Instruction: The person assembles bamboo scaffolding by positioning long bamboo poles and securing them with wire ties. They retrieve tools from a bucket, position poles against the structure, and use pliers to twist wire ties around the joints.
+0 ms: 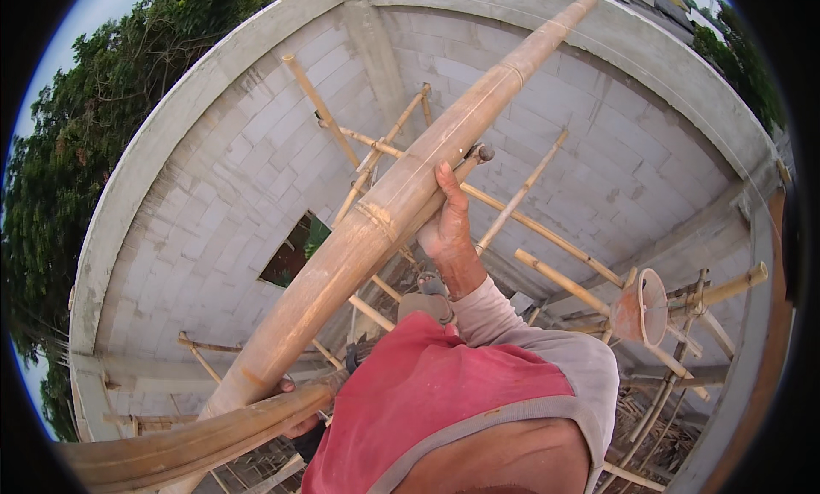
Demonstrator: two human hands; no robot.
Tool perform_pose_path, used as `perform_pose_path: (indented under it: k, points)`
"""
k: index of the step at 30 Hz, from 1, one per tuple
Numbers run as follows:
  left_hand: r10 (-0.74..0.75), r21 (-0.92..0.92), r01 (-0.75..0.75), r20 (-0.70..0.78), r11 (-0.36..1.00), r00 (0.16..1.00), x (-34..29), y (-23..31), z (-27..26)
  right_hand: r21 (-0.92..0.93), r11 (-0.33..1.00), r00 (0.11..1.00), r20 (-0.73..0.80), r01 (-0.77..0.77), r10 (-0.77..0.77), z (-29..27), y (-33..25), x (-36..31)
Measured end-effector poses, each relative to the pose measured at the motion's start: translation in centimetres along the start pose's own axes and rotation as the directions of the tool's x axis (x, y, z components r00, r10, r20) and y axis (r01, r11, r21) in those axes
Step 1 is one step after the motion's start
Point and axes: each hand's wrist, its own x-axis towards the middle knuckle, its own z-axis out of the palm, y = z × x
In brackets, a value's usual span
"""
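Observation:
A long, thick bamboo pole (376, 216) slants from the lower left up to the far right, in front of my chest. My right hand (448, 225) grips it around the middle, thumb along its side and fingers hidden beneath. Beside that thumb sticks out a short stick-like piece with a dark, rounded end (483, 153); I cannot make out its kind. My left hand (299, 419) holds the pole's lower part, mostly covered by the pole and by a second thick bamboo piece (213, 421) that crosses at the lower left.
Thin bamboo scaffolding (547, 233) stands below and around me. A stained orange bucket (641, 310) is at the right among the poles. Grey block walls (231, 165) with a concrete top beam (158, 144) enclose the space. One wall has a small opening (290, 253).

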Motion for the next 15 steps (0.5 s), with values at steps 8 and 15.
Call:
perform_pose_path:
  k: [8,15]
  points:
    - [-0.006,-0.135,0.015,0.067,0.991,0.998,0.8,-0.5,0.3,0.022,1.0,1.0,0.007,0.005,-0.005,0.0,-0.2,0.0]
    - [0.636,0.358,-0.69,0.748,-0.629,-0.191,2.8,0.6,-7.9,0.031,0.999,0.999,0.023,-0.024,0.023,-0.1,-0.7,-0.3]
